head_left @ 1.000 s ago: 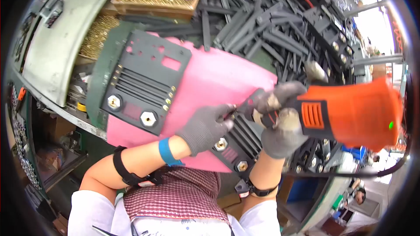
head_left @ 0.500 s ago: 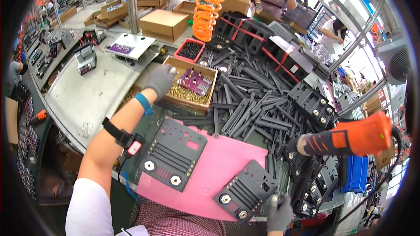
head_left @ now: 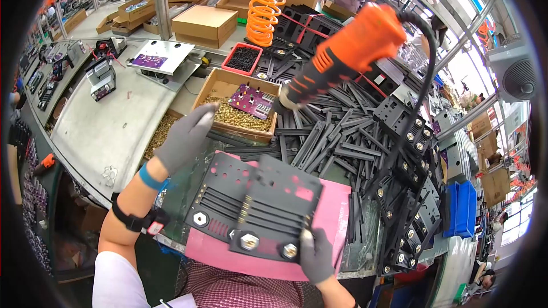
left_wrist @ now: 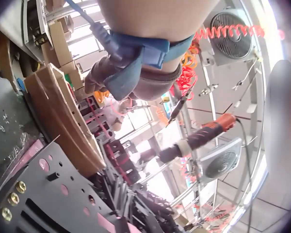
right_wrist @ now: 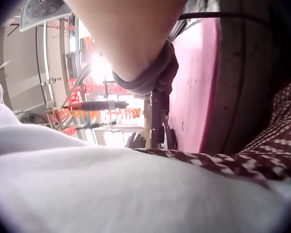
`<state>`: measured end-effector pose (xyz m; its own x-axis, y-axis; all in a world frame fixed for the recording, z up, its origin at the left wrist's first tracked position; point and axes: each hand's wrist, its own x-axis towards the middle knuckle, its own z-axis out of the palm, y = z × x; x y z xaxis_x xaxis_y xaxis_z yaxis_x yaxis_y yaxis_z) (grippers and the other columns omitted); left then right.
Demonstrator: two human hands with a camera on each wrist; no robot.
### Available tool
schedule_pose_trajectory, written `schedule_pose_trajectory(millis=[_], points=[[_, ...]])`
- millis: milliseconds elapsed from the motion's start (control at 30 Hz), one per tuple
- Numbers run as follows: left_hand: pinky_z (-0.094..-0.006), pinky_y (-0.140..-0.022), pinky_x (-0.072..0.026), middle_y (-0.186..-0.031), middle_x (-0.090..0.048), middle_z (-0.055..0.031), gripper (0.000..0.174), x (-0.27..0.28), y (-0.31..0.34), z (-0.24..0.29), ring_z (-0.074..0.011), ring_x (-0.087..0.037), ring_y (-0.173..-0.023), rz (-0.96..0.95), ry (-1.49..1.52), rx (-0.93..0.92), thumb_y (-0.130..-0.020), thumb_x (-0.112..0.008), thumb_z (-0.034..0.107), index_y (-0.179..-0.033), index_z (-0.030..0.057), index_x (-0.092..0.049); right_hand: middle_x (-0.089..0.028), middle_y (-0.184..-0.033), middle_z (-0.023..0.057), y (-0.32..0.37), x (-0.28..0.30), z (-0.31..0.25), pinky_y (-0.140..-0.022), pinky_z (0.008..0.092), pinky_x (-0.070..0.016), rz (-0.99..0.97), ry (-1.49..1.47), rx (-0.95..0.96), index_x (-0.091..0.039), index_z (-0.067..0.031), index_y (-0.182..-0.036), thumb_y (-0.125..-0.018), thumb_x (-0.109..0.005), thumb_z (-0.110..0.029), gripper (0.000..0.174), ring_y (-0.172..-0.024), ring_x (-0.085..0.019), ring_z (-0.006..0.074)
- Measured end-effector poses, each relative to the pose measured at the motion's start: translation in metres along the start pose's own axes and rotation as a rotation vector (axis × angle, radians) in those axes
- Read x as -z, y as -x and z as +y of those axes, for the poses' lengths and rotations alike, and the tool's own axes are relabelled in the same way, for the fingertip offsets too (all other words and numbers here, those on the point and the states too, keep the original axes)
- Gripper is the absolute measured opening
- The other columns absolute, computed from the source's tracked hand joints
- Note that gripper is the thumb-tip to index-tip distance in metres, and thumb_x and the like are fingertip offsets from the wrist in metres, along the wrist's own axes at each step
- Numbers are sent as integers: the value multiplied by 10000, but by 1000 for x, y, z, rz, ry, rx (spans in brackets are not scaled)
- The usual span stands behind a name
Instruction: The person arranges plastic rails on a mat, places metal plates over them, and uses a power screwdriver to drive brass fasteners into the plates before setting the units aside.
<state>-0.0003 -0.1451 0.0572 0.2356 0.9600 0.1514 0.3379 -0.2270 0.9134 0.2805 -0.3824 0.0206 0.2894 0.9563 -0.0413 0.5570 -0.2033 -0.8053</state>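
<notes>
My right hand (head_left: pixel 317 255) wears a grey glove and grips the lower right corner of a dark grey front panel (head_left: pixel 279 199), thumb on its face. The panel carries slots, punched holes and two hex-nut terminals along its bottom. It overlaps a second front panel (head_left: pixel 220 185) lying on the pink sheet (head_left: pixel 334 217). My gloved left hand (head_left: pixel 185 140) is raised beside the wooden box (head_left: pixel 214 85), its fingers fairly straight, with nothing visible in them. An orange power screwdriver (head_left: pixel 348 45) hangs from its cable, above the parts.
The wooden box holds brass pieces and a purple circuit board (head_left: pixel 251 101). Black strips (head_left: pixel 337 131) lie heaped behind the sheet, with more panels (head_left: pixel 408 234) stacked at the right. A red tray (head_left: pixel 242 59) and a blue bin (head_left: pixel 461 208) stand farther out.
Both hands were at the right panel with the screwdriver, which now swings free. My left hand went to the box, then drew back. My right hand has lifted the panel leftward over the other.
</notes>
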Motion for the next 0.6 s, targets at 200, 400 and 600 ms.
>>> schedule_pose_trajectory(millis=[200,400,600], points=[[-372,-964,-460,-1220,-620,-231,482,20,90,-5,-331,-613,-1137,-131,-198,209,-988,-498,308,-1346,-13,-494,-588,-682,285,-42,-79,-49,-558,535,-443,-110,-99,78,-499,-32,-982,-982,-495,-290,259,-659,-590,500],[-436,-897,-471,-1151,-609,-281,499,6,137,-9,-414,-581,-1083,-200,-496,208,-973,-490,287,-1337,-53,-460,-626,-657,201,-39,-82,-39,-531,466,-475,-196,205,104,-516,-22,-1024,-935,-568,-338,332,-599,-620,417],[-479,-858,-473,-1092,-599,-302,512,-5,149,-11,-455,-590,-985,-159,-309,201,-986,-455,275,-1364,-70,-428,-655,-703,134,-40,-64,-40,-521,385,-494,-343,-55,-306,-488,-17,-1237,-964,-531,-336,423,-505,-616,248]])
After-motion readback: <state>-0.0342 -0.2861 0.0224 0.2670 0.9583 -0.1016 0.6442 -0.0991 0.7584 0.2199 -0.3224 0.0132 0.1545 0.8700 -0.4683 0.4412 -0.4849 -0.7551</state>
